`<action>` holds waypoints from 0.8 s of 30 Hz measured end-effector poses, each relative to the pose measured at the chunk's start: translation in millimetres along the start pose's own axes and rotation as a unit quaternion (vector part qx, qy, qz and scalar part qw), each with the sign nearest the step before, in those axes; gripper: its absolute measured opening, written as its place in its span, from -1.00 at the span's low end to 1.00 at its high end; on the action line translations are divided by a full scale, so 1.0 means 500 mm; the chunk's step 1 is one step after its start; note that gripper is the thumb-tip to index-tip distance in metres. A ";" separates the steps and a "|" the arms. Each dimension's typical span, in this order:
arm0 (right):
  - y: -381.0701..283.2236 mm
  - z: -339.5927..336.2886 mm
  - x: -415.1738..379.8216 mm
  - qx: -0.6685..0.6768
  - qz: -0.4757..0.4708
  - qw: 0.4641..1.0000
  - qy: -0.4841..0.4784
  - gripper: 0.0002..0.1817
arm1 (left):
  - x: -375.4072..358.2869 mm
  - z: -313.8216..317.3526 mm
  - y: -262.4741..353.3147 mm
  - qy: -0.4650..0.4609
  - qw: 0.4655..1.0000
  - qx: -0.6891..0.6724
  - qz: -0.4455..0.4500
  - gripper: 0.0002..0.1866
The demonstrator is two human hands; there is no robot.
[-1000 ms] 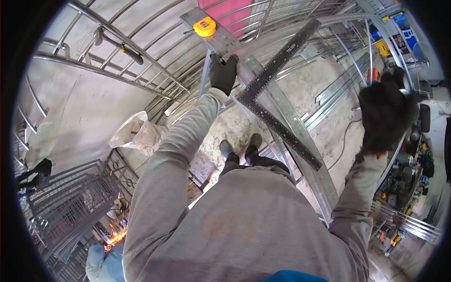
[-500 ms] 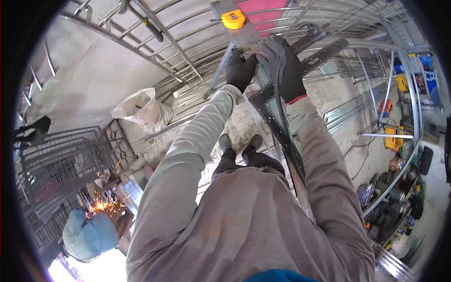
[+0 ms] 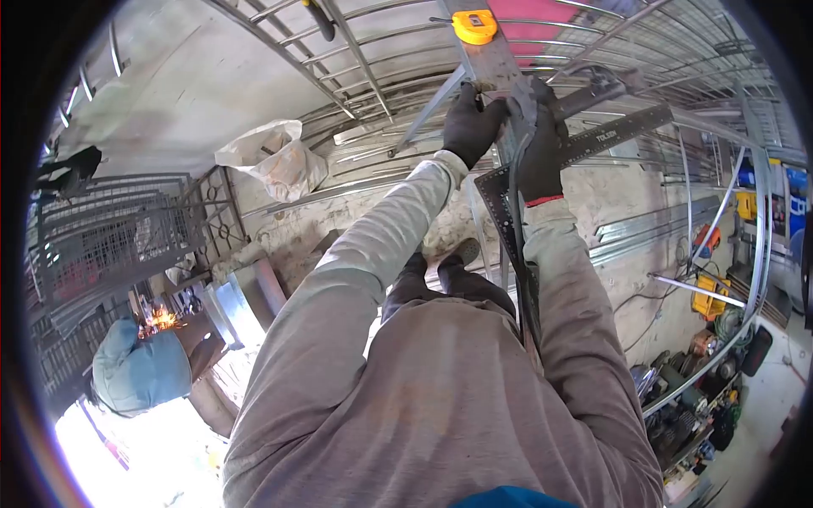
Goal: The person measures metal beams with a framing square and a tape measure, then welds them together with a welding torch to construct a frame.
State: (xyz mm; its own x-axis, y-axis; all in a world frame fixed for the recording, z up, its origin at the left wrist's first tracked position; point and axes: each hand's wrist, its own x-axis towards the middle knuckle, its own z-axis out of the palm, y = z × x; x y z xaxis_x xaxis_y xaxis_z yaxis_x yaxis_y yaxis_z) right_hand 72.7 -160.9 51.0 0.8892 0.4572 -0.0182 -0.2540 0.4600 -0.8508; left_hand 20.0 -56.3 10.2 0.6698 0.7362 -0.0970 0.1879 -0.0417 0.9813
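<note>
In the head view, my left hand (image 3: 474,125), in a black glove, is closed with fingertips at the edge of a grey metal tube (image 3: 495,63). Whatever is in those fingers is too small to make out. My right hand (image 3: 542,157), gloved in black with a red cuff, is curled against the tube's other side. A dark strip or cable (image 3: 514,182) runs down from it; its exact grip is hidden. Beside and beneath that hand lies a black carpenter's square (image 3: 614,135). A yellow tape measure (image 3: 474,27) sits on the tube, beyond both hands.
A metal clamp-like tool (image 3: 597,87) lies right of my hands. Barred metal frames (image 3: 373,42) spread behind them. A white sack (image 3: 284,161) stands left. Lower left, another person (image 3: 142,368) crouches by sparks (image 3: 161,319). Cluttered tools (image 3: 690,406) fill the lower right.
My view has shifted, so hands, tube and square appear farther right. Both hands remain by the tube. The sparks at lower left look smaller.
</note>
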 end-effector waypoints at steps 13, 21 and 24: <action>0.046 -0.003 -0.001 -0.339 -0.196 0.919 -0.039 -0.60 | -0.028 -0.003 0.031 0.077 0.997 -0.003 -0.026 -0.47; 0.032 -0.010 -0.002 -0.575 -0.326 0.743 -0.107 -0.63 | 0.033 0.017 -0.003 0.075 0.991 0.010 0.113 -0.51; 0.028 0.011 -0.034 -0.634 -0.375 0.629 -0.248 -0.64 | -0.038 -0.002 0.140 0.228 0.961 -0.001 0.157 -0.53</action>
State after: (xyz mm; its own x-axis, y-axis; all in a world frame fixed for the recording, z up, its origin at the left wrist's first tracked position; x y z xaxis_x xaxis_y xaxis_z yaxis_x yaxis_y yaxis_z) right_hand 51.9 -158.1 42.1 0.2697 0.7996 0.5366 0.9539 -0.1459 -0.2621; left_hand 19.6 -72.5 81.2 0.3083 0.9068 0.2874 0.0262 -0.3100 0.9504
